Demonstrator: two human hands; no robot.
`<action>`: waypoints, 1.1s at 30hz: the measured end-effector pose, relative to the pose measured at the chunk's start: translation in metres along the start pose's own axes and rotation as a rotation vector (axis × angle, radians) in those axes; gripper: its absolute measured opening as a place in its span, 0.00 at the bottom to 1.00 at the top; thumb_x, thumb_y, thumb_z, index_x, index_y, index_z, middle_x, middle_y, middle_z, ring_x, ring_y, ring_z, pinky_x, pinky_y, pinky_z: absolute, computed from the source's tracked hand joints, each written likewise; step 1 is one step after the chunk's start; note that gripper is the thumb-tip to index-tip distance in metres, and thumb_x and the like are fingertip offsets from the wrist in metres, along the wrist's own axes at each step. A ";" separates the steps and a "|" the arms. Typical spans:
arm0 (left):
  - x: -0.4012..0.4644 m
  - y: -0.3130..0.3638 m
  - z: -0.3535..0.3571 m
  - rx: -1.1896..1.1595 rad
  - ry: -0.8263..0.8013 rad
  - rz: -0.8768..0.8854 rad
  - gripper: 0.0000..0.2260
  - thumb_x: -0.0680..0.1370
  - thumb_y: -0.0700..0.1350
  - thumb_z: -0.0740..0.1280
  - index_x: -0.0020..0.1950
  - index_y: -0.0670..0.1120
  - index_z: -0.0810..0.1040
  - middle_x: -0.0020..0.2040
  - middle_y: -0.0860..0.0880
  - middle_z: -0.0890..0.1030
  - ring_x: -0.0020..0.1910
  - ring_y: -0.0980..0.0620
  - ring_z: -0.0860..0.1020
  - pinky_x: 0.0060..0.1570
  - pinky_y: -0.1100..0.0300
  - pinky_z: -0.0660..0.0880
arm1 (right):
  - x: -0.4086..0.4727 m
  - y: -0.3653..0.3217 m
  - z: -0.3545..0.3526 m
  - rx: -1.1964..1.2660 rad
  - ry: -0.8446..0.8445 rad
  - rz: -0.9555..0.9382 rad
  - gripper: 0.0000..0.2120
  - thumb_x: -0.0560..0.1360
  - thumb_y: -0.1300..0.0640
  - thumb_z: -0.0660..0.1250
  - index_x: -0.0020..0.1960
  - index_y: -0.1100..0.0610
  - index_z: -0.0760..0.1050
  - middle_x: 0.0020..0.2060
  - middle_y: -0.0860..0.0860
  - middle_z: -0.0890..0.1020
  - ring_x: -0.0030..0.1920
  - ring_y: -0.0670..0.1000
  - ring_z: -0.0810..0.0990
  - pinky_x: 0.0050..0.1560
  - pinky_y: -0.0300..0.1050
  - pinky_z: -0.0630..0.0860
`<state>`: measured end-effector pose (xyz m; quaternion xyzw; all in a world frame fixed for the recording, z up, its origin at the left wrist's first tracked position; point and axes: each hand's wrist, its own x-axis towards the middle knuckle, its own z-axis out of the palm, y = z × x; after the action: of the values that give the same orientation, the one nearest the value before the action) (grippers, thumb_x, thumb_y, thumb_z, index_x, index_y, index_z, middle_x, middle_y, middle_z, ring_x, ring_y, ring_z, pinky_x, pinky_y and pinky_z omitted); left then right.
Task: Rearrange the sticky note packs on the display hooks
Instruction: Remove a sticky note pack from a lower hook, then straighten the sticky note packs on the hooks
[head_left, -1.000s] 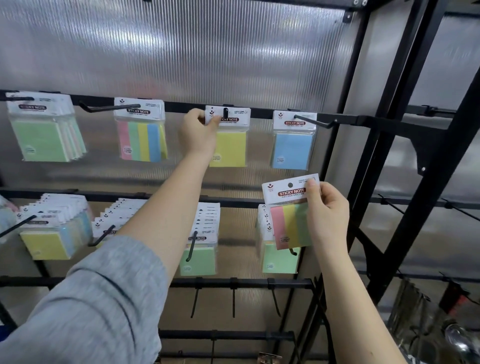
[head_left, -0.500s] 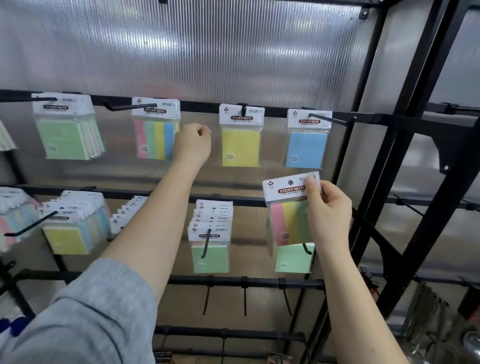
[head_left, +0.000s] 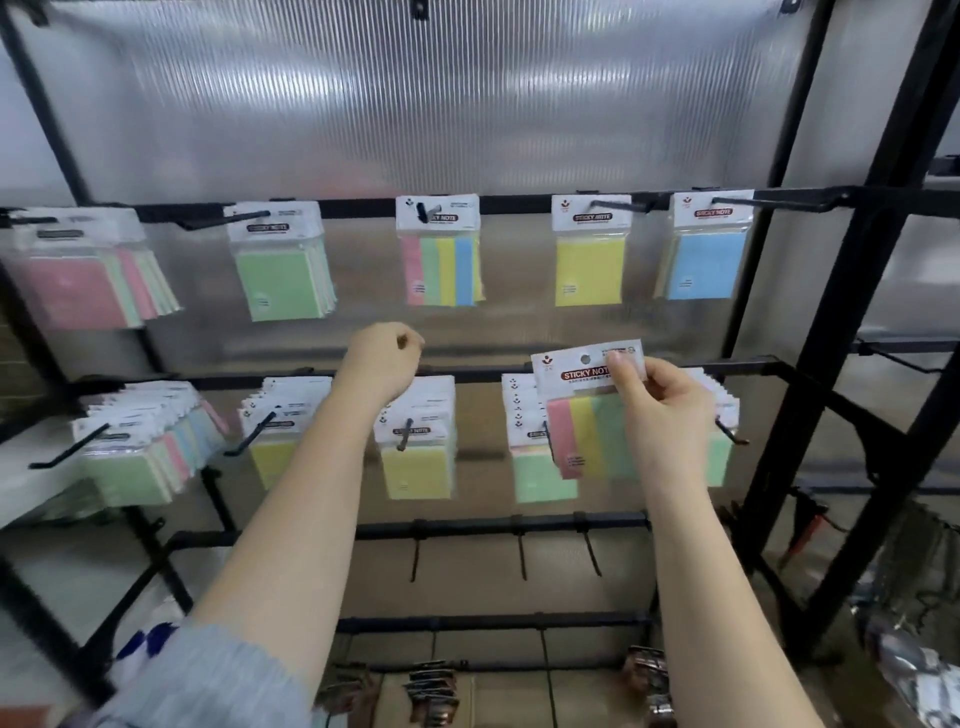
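Observation:
My right hand (head_left: 662, 410) pinches the white header card of a striped sticky note pack (head_left: 582, 410), pink, yellow and green, held off the hooks in front of the lower row. My left hand (head_left: 382, 358) hangs between the two rows with its fingers curled and nothing in it. On the upper rail hang a pink pack bundle (head_left: 78, 280), a green bundle (head_left: 280, 265), a striped pack (head_left: 439, 254), a yellow pack (head_left: 589, 254) and a blue pack (head_left: 709, 249). The lower rail carries several fuller hooks, among them a yellow stack (head_left: 415, 447) below my left hand.
A black metal frame (head_left: 841, 332) stands at the right with bare hooks (head_left: 893, 358). Three bare hooks (head_left: 519, 551) hang from a lower rail. Dark packaged goods (head_left: 431, 691) sit at the bottom. A ribbed translucent panel (head_left: 415, 104) backs the display.
My left hand let go of the yellow pack on the upper hook and dropped down between the rows, fingers curled. The view shifted right, showing more packs at left. The right hand kept its pack.

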<state>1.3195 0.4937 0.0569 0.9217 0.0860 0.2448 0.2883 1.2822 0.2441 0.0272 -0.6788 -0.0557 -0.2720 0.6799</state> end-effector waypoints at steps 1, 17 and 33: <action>-0.006 -0.011 -0.007 -0.004 -0.006 -0.003 0.11 0.80 0.41 0.57 0.51 0.48 0.80 0.55 0.50 0.81 0.44 0.54 0.72 0.43 0.64 0.65 | -0.009 -0.003 0.007 -0.001 0.011 0.005 0.21 0.75 0.53 0.68 0.24 0.51 0.70 0.21 0.41 0.63 0.26 0.42 0.60 0.26 0.33 0.56; -0.074 -0.096 -0.048 -0.018 -0.087 -0.126 0.15 0.81 0.43 0.55 0.64 0.48 0.75 0.61 0.49 0.78 0.50 0.50 0.76 0.45 0.63 0.68 | -0.075 -0.051 0.065 0.152 0.042 0.078 0.08 0.73 0.53 0.71 0.36 0.51 0.81 0.26 0.38 0.77 0.28 0.35 0.71 0.31 0.24 0.66; -0.051 -0.106 -0.032 0.016 -0.050 -0.204 0.19 0.81 0.43 0.54 0.72 0.48 0.66 0.66 0.47 0.73 0.43 0.43 0.79 0.41 0.54 0.74 | 0.002 -0.106 0.130 0.272 0.020 -0.052 0.19 0.73 0.54 0.71 0.26 0.51 0.71 0.21 0.41 0.66 0.25 0.41 0.62 0.28 0.31 0.61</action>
<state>1.2576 0.5805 -0.0012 0.9162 0.1741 0.1906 0.3066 1.2752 0.3746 0.1319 -0.5759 -0.1027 -0.2863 0.7589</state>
